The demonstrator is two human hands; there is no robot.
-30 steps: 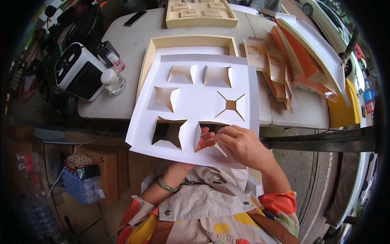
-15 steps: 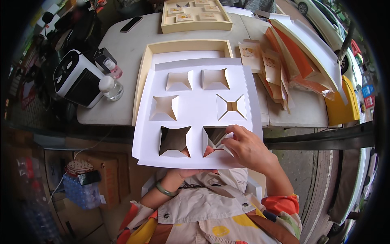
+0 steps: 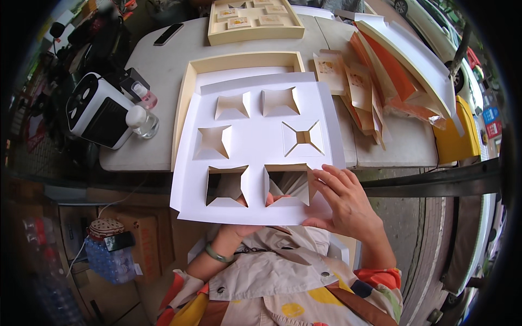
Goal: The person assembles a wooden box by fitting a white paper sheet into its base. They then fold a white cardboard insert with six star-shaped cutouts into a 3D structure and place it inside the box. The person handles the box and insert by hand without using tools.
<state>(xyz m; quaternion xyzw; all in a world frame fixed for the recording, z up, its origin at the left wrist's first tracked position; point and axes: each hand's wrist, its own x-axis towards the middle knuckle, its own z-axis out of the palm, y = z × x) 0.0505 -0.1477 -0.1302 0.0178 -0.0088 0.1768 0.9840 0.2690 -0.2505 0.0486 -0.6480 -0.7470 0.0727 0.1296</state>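
A white card insert (image 3: pixel 261 176) with several square cut-outs is held tilted over my lap. Its far part lies over a cream shallow box (image 3: pixel 185 100). My left hand (image 3: pixel 247 228) supports the insert from below; fingertips show through the two nearest cut-outs, the rest is hidden. My right hand (image 3: pixel 350 204) rests at the near right corner, fingers apart, touching the card beside the right flap (image 3: pixel 312 186) of the near right cut-out. Both near cut-outs have their flaps folded down. At the middle right cut-out (image 3: pixel 303 138) the flaps lie almost flat around a small central hole.
A second cream box (image 3: pixel 255 35) with small picture cards stands at the far edge. Folded card pieces (image 3: pixel 361 92) and orange sheets pile up at right. A black-and-white appliance (image 3: pixel 100 111), a clear bottle (image 3: pixel 142 122) and a pink bottle (image 3: pixel 145 95) stand left, a phone (image 3: pixel 168 34) behind.
My right hand has let go of the near right cut-out's flaps and moved right, its fingers spreading. Those flaps now stand folded down. The view has shifted slightly.
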